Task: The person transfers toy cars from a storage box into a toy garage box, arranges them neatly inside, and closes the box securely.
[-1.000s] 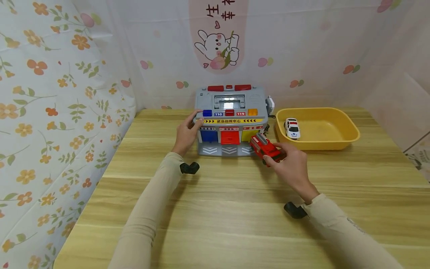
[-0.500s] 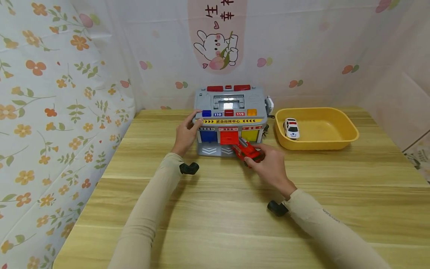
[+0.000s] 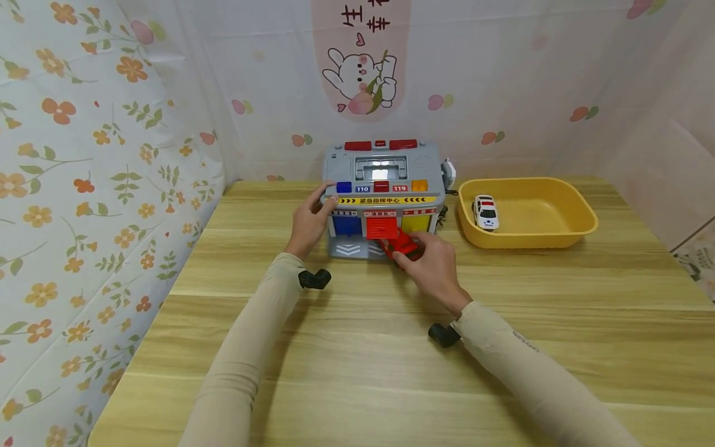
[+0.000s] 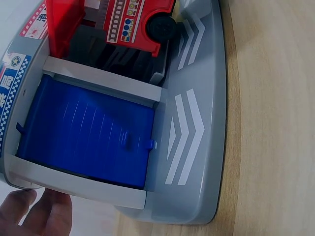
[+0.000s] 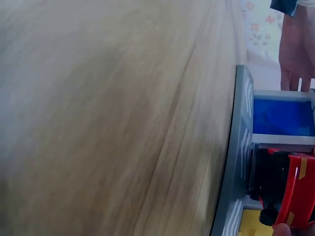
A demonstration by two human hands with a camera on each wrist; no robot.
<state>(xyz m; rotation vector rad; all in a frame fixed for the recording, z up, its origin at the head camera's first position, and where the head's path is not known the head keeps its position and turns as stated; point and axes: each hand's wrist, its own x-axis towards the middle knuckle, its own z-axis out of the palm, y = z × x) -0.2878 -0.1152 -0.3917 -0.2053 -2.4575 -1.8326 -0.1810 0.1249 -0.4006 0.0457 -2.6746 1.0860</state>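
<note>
A grey toy rescue station (image 3: 342, 164) stands on the table with blue (image 3: 347, 226), red (image 3: 382, 228) and yellow (image 3: 416, 223) doors. My left hand (image 3: 309, 223) holds its left end, thumb at the front roof edge; in the left wrist view, fingers (image 4: 39, 214) touch the side wall. My right hand (image 3: 438, 267) grips a red toy fire truck (image 3: 404, 247) from its outer end. Seen from the left wrist, the red door is swung up and the truck (image 4: 140, 22) lies tilted at the middle bay's opening. The right wrist view shows the truck (image 5: 295, 191) only partly.
A yellow plastic bin (image 3: 539, 214) stands right of the station, with a white toy police car (image 3: 486, 213) in its left end. A white part (image 3: 449, 174) sticks out from the station's right side. Behind hangs a patterned cloth (image 3: 268, 93).
My right hand has carried the fire truck leftward, from before the yellow door to the raised red door, its front end now under it. The left hand has stayed in place.
</note>
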